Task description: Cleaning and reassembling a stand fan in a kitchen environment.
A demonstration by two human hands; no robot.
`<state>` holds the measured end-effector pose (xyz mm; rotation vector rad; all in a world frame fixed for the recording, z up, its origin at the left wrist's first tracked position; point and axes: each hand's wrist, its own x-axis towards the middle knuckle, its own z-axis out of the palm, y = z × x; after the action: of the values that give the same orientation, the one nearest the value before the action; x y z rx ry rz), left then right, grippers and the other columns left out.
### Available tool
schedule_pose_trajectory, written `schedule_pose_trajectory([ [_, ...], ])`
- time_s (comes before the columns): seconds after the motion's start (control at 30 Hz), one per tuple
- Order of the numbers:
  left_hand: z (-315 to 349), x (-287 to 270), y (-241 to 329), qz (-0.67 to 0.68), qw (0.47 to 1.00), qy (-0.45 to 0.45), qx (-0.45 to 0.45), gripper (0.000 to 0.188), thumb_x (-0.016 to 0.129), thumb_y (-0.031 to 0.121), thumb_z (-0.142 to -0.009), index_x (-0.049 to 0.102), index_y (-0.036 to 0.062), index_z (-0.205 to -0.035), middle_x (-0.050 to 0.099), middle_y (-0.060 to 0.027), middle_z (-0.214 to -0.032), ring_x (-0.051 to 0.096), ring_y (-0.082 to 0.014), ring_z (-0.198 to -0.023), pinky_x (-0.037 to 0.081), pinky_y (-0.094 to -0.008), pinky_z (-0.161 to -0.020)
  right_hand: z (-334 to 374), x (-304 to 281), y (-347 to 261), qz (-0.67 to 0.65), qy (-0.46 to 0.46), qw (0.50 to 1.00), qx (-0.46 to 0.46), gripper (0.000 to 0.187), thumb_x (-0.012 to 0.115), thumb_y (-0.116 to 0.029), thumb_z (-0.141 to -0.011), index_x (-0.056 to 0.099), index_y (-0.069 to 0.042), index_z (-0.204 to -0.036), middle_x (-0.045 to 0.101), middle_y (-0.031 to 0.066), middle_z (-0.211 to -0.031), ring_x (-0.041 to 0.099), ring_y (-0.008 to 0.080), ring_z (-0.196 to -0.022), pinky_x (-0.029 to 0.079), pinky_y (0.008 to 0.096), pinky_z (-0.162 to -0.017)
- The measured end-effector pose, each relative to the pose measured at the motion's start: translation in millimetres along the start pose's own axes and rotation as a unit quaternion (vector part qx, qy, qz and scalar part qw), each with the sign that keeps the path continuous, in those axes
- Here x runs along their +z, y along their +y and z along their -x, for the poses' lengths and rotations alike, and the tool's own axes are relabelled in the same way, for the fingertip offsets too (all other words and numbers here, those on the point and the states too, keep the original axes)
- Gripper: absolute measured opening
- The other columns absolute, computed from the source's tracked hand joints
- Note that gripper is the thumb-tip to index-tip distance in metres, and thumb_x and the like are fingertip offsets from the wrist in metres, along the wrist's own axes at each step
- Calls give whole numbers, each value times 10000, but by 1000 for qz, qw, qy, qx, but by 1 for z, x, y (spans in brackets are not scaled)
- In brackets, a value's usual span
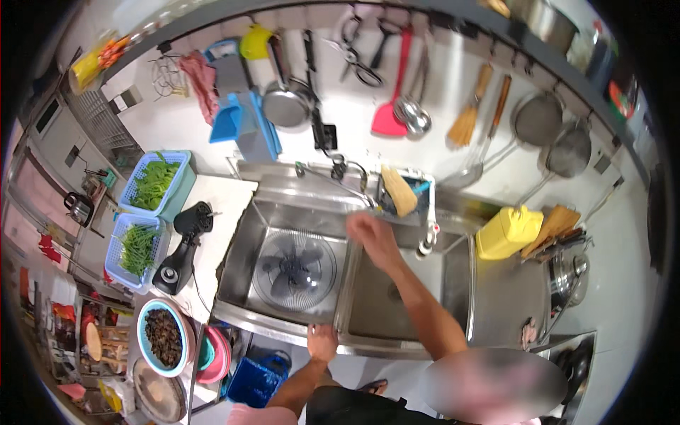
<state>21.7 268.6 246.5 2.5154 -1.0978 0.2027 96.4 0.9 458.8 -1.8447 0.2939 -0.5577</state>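
Item: a pale blue rectangular plastic basket (161, 262), standing at nine o'clock, is holding cut green stems. Item: a blue-rimmed rectangular plastic basket (177, 203), just above it, is holding broad green leaves. Item: a round, light-blue-rimmed basin (142, 338), at eight o'clock, is holding dark brown pieces. Item: a black plastic fan stand (180, 255), at nine o'clock, is lying on the pale counter; its markings are too small to tell.

Item: a round wire fan grille (294, 270), at seven o'clock, is lying in the left basin of the stainless steel double sink (375, 322); dark fan blades (285, 285) are showing through it.

Item: the left hand (322, 342), at six o'clock, is bending its fingers over the sink's front rim; whether it is gripping or only leaning, I cannot tell. Item: the right hand (372, 237), just off centre toward four o'clock, is hovering near the metal tap (340, 185), fingers curling inward; I cannot tell whether they are clamping anything.

Item: a bright yellow plastic jug (506, 234) is standing at three o'clock, any lettering being too small to tell.
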Motion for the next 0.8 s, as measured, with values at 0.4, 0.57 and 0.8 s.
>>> schedule_pose_trajectory([
  [0.4,-19,2,-47,405,884,-143,-187,446,514,294,-889,457,107,-1289,652,-172,-954,615,-355,-944,443,-481,-903,-269,74,-7,251,288,923,-42,408,598,-369,-881,550,20,-996,657,239,-839,638,410,-820,473,449,-726],
  [0.57,-46,-5,-117,455,843,-61,-282,370,573,255,-880,521,120,-1221,651,-180,-863,644,-347,-803,505,-425,-742,-211,66,-76,72,179,971,-143,276,432,-241,-989,408,-26,-1160,485,16,-676,466,92,-595,390,249,-521],
  [0.8,-143,12,-170,748,502,-2,-435,305,492,226,-939,542,32,-1170,657,-159,-1011,655,-280,-863,527,-383,-760,-73,109,-43,426,-349,834,19,504,459,-190,-944,287,34,-1361,636,275,-895,633,442,-818,507,492,-707],
])
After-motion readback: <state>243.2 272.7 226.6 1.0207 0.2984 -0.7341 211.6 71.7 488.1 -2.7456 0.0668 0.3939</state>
